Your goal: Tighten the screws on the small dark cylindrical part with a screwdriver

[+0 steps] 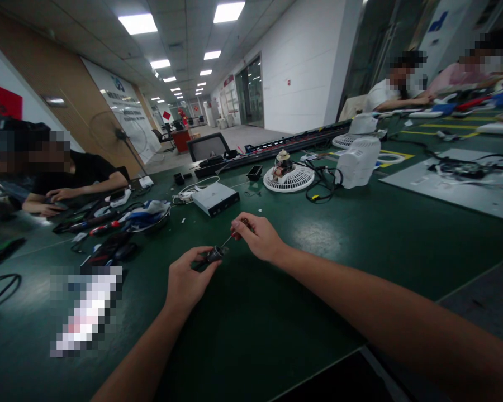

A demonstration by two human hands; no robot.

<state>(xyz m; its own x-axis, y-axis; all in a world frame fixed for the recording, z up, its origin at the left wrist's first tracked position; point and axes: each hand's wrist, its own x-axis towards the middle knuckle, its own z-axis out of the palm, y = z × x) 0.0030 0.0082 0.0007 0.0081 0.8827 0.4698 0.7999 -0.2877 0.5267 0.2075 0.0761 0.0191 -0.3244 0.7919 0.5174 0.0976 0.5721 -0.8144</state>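
Above the green tabletop [293, 312], my left hand [190, 276] is closed around a small dark cylindrical part [214, 254]; its exact kind is too small to make out. My right hand [257, 237] grips a screwdriver [236, 234] by its reddish handle, fingers wrapped round it. The thin metal shaft points down and left, and its tip is at the upper right end of the dark part. Whether the tip touches the part or sits inside it, I cannot tell. Just beyond my hands lies a silver optical disc drive [216, 197].
Behind are a white fan grille with a motor [288, 174], a white plastic housing [359, 162] with black cable, and a small black tray [255, 172]. Tools and a bowl with blue cloth [148, 215] lie left. A blurred bright object [88, 312] is near left. Co-workers sit at both sides.
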